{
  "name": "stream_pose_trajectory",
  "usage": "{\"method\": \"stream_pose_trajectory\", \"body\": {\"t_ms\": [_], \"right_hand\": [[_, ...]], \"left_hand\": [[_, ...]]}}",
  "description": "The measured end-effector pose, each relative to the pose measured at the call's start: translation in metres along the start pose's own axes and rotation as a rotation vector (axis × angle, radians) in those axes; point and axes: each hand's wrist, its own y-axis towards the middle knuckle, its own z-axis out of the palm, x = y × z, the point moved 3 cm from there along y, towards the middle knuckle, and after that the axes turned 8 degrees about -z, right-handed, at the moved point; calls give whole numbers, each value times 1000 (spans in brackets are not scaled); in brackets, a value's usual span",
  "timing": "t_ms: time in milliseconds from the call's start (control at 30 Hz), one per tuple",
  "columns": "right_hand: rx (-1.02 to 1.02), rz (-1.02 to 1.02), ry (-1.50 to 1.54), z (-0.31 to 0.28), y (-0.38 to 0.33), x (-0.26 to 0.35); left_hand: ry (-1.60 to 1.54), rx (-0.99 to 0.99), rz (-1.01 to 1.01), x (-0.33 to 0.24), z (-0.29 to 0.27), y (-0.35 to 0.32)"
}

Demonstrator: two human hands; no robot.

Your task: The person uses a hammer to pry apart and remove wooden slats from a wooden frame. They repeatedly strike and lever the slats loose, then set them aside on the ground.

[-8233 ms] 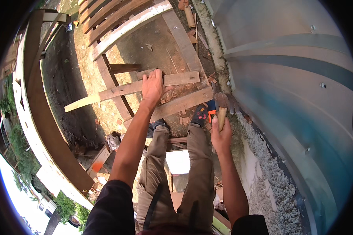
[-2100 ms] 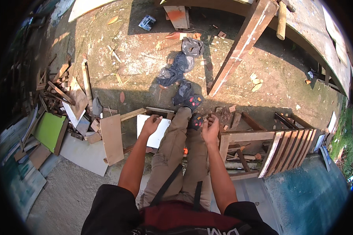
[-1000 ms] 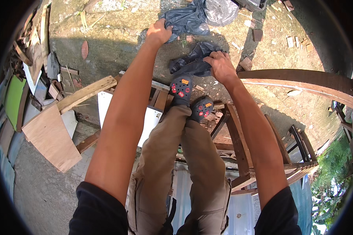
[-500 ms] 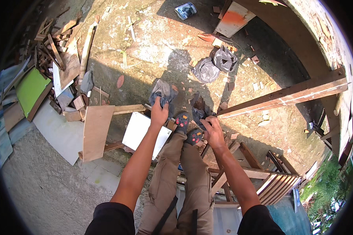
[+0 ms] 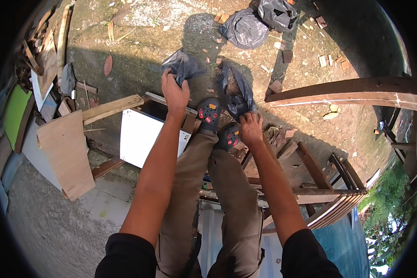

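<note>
My left hand (image 5: 175, 91) is closed on a dark grey plastic bag (image 5: 186, 64), which hangs crumpled from the fingers above the ground. To its right stands another dark plastic bag (image 5: 249, 95); its mouth gapes and brown, fibrous-looking stuff (image 5: 232, 83) shows inside. The fingers of my right hand (image 5: 251, 128) are bent and pressed together on the near edge of that bag. My dark clogs (image 5: 210, 113) with red and orange charms stand between the two bags, close to the right one.
Two more dark plastic bags (image 5: 245, 28) lie farther off. A white panel (image 5: 148, 139) and a plywood piece (image 5: 67, 155) are at left, near scrap wood (image 5: 39, 51). A wooden beam (image 5: 347, 91) juts in from the right, above a slatted wooden frame (image 5: 331, 204).
The view has tipped nearer to the ground at my feet. My right hand has closed on the bag's edge, its fingers no longer spread. The left hand still grips its bag.
</note>
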Motion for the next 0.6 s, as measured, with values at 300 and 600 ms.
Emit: {"method": "stream_pose_trajectory", "body": {"t_ms": [300, 600], "right_hand": [[-425, 227, 274, -34, 86, -28], [-72, 565, 310, 8, 125, -50]], "left_hand": [[140, 384, 113, -15, 62, 30], [465, 722, -154, -31, 122, 26]]}}
